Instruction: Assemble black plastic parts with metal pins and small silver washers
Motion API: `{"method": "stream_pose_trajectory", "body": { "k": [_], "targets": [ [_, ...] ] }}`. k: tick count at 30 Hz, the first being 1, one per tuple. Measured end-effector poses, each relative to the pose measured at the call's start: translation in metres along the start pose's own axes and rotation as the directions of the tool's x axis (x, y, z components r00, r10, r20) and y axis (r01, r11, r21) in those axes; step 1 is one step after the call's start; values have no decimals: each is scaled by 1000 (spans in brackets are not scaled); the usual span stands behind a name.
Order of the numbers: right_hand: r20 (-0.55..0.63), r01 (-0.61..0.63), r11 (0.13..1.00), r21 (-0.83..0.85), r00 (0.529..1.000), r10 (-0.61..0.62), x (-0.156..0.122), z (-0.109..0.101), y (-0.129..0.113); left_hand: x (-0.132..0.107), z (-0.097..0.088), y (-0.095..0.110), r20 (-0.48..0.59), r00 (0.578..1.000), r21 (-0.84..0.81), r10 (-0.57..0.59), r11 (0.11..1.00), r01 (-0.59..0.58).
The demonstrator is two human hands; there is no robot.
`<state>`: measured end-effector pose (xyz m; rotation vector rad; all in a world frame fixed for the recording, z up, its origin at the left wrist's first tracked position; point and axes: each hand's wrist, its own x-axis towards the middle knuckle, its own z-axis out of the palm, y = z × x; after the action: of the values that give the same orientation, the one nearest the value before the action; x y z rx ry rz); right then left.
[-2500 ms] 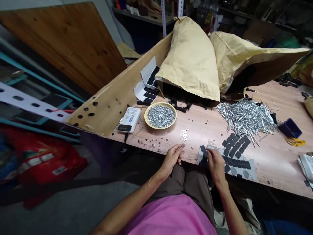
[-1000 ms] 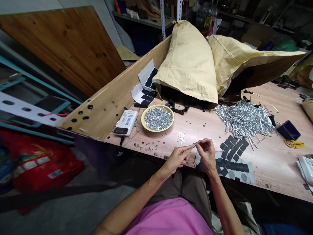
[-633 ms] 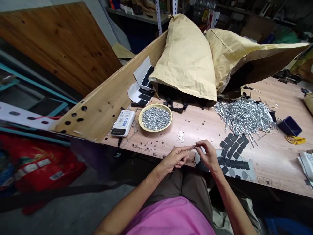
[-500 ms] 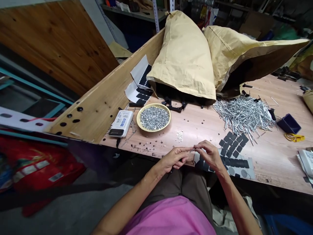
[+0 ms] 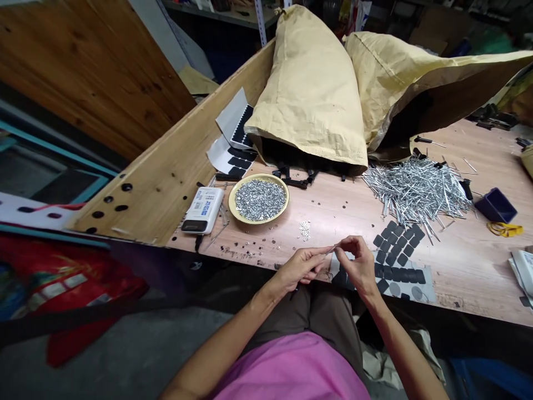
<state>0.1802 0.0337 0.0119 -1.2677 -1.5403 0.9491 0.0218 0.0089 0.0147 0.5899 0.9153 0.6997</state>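
- Left hand (image 5: 300, 266): held over the near edge of the wooden table (image 5: 345, 203), thumb and forefinger pinched on one end of a thin metal pin (image 5: 331, 251).
- Right hand (image 5: 357, 265): just beside the left, fingertips pinched on the pin's other end; whether it grips anything else is too small to tell.
- Thin metal pin: clear of the tabletop, spanning the gap between the two hands.
- Sheet of black pads (image 5: 400, 273): flat on the table, partly under the right hand.
- Small heap of nuts (image 5: 305, 229): loose on the table, just beyond the hands.
- Yellow bowl (image 5: 231, 206): filled with small silvery nuts, farther left.
- White device (image 5: 203, 208): just beside the bowl.
- Pile of metal pins (image 5: 416, 191): far right, near the mouths of two tan sacks (image 5: 312, 94).
- Blue box (image 5: 495, 205): right of the pile, well apart from the hands.
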Motion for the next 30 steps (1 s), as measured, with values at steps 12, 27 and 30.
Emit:
{"method": "stream_pose_trajectory", "body": {
  "k": [12,27,30],
  "targets": [
    [-164,-5,998,61,986,15,-8,7,6,1,6,1,-30,985,177,168,971,-160],
    [252,695,619,-365,714,-653,-8,-20,-5,3,3,2,52,998,-44,-38,998,41],
    [218,647,674,-357,759,-613,-8,-24,-10,3,3,3,83,996,-64,-41,997,46]
  ]
}}
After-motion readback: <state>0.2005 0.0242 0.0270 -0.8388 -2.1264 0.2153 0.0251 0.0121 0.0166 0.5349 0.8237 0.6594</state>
